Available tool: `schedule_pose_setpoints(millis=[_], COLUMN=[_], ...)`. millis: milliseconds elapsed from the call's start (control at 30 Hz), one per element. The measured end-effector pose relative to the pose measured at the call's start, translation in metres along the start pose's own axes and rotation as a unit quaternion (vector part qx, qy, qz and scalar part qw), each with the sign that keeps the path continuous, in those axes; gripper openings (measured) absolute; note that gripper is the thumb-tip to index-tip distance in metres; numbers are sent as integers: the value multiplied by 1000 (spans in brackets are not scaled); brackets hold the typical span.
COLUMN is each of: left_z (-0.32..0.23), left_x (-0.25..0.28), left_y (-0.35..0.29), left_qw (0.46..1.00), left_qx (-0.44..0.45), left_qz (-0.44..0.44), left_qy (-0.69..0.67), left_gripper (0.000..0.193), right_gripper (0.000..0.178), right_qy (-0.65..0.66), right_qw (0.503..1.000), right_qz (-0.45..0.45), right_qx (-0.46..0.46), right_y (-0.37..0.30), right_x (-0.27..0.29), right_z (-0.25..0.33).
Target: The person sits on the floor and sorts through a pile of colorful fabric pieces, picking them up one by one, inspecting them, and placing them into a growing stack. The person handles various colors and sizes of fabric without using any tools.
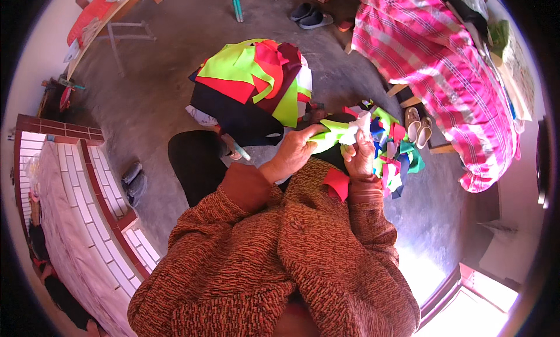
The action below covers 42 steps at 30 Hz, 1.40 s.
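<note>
A neon yellow-green fabric scrap (pixel 330 135) is stretched between my two hands above my lap. My left hand (pixel 293 152) pinches its left end with bent fingers. At the other end my right hand (pixel 361 155) has its fingers raised and closed on the scrap, close to a whitish piece (pixel 361 126) at the fingertips. Which layer each right finger grips is hard to make out. A small red fabric scrap (pixel 336 183) lies on my lap beside my right wrist. Just beyond the right hand is a heap of mixed coloured cloth scraps (pixel 392 154).
Ahead stands a large pile of fabric pieces (pixel 233 74) in yellow-green, red and black. A pink plaid cloth (pixel 434 74) drapes over furniture at right, with light shoes (pixel 418 127) beneath. Dark slippers (pixel 312 16) sit farther off. At left is a white-tiled, brown-edged structure (pixel 87 197).
</note>
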<state>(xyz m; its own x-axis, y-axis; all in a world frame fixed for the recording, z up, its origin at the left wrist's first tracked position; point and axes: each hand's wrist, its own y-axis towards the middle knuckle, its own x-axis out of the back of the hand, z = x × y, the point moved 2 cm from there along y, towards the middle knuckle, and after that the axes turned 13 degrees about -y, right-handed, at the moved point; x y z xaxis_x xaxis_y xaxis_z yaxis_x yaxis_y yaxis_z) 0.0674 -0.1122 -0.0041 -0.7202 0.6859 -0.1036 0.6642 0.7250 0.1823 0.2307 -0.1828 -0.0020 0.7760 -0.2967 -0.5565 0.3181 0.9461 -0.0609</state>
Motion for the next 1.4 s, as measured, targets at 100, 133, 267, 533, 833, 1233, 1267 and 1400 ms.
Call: schedule_pose_setpoints(millis=[100,133,267,533,833,1233,1267,1400], left_z=[-4,-3,1,-26,-39,-14,-16,-7], left_x=[9,12,24,53,127,160,162,181], left_y=[1,0,0,4,10,-7,-7,-15], left_qw=[998,998,986,964,946,937,935,912], left_qx=[39,46,78,94,-6,-12,-6,-73], left_qz=[44,45,40,-27,-220,-346,-353,-403], left_qy=[-8,-23,-139,-246,-238,-47,-36,11], left_gripper=[33,34,39,43,45,66,65,61], right_gripper=[21,20,19,31,29,35,35,27], right_qy=[34,46,59,104,47,10,8,18], right_qw=[999,999,998,994,997,998,998,998], right_qz=[-17,-13,-12,-14,-40,-47,-47,-44], right_qx=[-8,-11,9,43,39,40,37,39], right_y=[0,1,2,6,6,5,5,5], right_x=[7,10,13,21,18,16,16,11], right_z=[-2,-3,-7,-13,-9,-8,-8,-6])
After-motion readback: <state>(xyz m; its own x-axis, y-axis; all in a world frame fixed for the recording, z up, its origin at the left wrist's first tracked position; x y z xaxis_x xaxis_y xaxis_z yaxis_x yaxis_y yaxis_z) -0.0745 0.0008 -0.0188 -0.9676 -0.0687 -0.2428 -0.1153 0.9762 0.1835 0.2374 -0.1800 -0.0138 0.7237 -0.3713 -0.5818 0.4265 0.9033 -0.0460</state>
